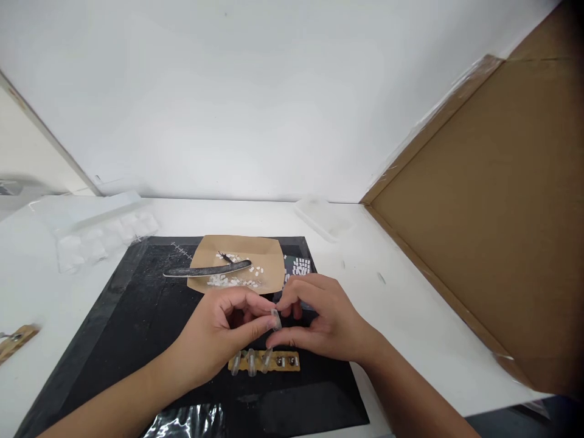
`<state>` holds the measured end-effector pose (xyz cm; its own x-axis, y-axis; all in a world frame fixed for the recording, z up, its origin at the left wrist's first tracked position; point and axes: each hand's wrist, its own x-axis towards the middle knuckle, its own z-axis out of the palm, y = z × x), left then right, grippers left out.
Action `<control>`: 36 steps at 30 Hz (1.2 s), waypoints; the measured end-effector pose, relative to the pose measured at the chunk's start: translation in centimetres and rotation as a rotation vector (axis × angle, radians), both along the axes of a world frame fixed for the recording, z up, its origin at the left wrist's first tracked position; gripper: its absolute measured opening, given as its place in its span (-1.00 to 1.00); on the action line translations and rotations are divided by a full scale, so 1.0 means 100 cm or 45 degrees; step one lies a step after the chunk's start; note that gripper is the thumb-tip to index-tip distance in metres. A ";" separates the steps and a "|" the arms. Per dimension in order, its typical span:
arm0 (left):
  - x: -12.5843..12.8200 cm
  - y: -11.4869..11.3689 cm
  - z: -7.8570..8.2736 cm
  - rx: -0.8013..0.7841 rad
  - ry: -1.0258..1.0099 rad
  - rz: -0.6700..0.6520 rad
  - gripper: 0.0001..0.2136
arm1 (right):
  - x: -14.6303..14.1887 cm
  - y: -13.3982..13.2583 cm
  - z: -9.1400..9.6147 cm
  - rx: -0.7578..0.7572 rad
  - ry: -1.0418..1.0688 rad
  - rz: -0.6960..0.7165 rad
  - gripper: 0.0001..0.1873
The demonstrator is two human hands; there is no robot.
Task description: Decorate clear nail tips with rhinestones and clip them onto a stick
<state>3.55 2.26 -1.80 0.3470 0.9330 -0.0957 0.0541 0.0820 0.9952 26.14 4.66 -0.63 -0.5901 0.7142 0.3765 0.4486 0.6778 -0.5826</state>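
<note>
Thumb and fingertips of my left hand (pixel 223 322) pinch a clear nail tip (pixel 276 320) over the black mat. My right hand (pixel 322 313) meets it from the other side, its thumb and forefinger closed at the nail tip's edge. Just below my hands lies a short tan strip (pixel 274 368). Several clear nail tips (pixel 252 362) stand across its left part, and round dark studs (pixel 292 361) show on its right end. Behind my hands, a dark nail file (pixel 207 268) rests partly on a brown paper tray (pixel 269 248).
Small white pieces (pixel 232 281) are scattered in the paper tray. A sheet with white tabs (pixel 301 266) is beside it. Clear plastic packaging (pixel 104 234) lies left, a clear plastic lid (pixel 322 218) at the back. A cardboard panel (pixel 479 213) borders the right side.
</note>
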 end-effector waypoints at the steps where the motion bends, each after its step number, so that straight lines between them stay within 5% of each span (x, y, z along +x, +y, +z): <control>1: 0.000 0.000 0.000 -0.008 -0.002 -0.004 -0.79 | 0.000 0.000 0.000 -0.016 0.012 0.002 -0.61; 8: -0.001 0.002 0.002 -0.019 0.093 0.014 -0.77 | -0.001 -0.001 0.001 0.029 -0.039 0.032 -0.64; 15: -0.002 0.001 0.003 -0.034 0.089 -0.032 -0.72 | 0.000 -0.003 0.003 0.403 -0.105 0.016 -0.77; 20: -0.005 0.000 0.000 0.080 0.155 -0.119 -0.71 | 0.002 -0.009 0.007 0.438 -0.061 0.040 -0.79; 30: -0.012 0.008 0.002 1.051 0.431 -0.408 -0.90 | 0.016 -0.058 -0.037 0.416 0.067 -0.109 -0.56; 36: -0.012 0.008 -0.001 1.499 0.627 -0.617 -0.71 | 0.013 -0.059 -0.049 0.486 0.060 -0.188 -0.59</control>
<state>2.31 3.04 -1.86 0.8211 0.3429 0.4562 0.2009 -0.9219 0.3314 27.42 -1.24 -5.53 -0.4673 0.5940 0.6549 0.5361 0.7794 -0.3243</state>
